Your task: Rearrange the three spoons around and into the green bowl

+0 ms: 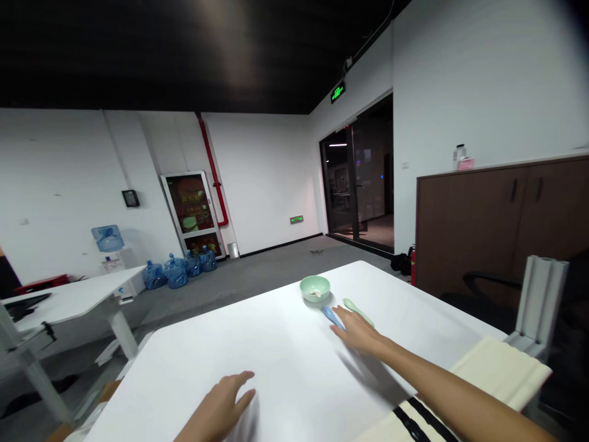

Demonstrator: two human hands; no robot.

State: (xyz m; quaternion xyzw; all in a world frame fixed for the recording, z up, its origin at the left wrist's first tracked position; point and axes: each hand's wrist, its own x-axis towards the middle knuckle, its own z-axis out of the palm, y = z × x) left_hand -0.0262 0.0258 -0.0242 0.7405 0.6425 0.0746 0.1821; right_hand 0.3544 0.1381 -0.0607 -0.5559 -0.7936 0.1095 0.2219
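My right hand (359,330) reaches over the white table (276,344), its thumb and fingers closed about the handle of a blue spoon (331,317). The spoon's bowl end points away from me, toward a light green bowl (315,288). Something small and whitish lies inside that bowl. Just beyond my right fingers, a pale green spoon (358,311) rests on the tabletop, partly hidden by the hand. My left hand (225,396) hovers low over the near left of the table, thumb and fingers apart, holding nothing.
A cream cloth or pad (501,371) with black straps (416,420) lies at the table's right edge, beside a metal profile post (540,304). Blue water bottles (177,270) stand by the wall. A brown cabinet (483,233) is at right, another white table (83,298) at left.
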